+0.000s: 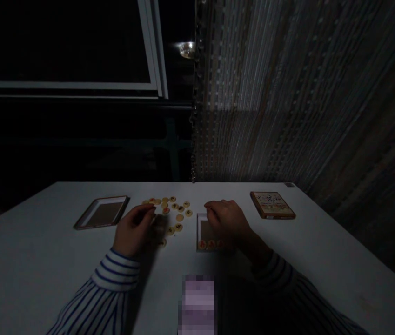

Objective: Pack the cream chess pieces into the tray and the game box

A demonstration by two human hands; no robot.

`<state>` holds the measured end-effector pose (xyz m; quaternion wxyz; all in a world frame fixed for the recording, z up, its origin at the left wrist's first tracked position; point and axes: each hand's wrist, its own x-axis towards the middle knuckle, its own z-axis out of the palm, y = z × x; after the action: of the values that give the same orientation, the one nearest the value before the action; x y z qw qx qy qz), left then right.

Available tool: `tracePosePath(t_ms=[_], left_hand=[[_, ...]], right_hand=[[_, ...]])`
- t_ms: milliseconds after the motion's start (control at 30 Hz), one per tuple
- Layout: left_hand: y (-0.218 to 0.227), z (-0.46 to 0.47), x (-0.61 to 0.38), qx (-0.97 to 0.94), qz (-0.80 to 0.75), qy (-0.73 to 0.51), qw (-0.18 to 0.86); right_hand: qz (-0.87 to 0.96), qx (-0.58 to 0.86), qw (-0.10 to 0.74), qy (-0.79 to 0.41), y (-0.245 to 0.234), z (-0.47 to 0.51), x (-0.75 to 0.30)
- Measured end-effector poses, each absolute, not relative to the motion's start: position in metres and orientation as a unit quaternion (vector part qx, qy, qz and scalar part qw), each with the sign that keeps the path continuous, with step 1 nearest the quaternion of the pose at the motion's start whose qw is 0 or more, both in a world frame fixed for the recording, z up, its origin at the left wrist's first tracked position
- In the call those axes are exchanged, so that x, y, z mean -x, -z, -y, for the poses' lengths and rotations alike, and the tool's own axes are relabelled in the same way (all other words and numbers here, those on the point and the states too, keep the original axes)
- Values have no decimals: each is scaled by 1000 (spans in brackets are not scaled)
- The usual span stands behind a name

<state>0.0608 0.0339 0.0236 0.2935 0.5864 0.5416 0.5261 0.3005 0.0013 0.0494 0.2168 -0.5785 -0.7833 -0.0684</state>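
Observation:
Several small round wooden game discs (172, 210) lie scattered on a white table (43, 260), some marked red, some dark. My left hand (135, 229) rests beside them with its fingers curled at the edge of the pile; whether it holds a disc is hidden in the dim light. My right hand (227, 218) lies over a small shallow tray (200, 232) that holds a row of discs (208, 244) along its near edge. Its fingers are bent at the tray's far edge.
An open box half with a brown inside (102, 212) lies to the left of the discs. A printed box lid (272, 204) lies at the right. A blurred rectangular object (198, 304) sits near the front edge. A curtain hangs behind the table.

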Motion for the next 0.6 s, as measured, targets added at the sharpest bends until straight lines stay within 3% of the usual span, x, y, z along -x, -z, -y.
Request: tracePosePath(t_ms=[300, 600], left_hand=[[-16, -44, -15, -589, -594, -502, 220], [0, -49, 13, -625, -619, -449, 159]], right_hand=[[790, 568, 225, 53, -46, 3, -293], [824, 549, 129, 54, -51, -11, -266]])
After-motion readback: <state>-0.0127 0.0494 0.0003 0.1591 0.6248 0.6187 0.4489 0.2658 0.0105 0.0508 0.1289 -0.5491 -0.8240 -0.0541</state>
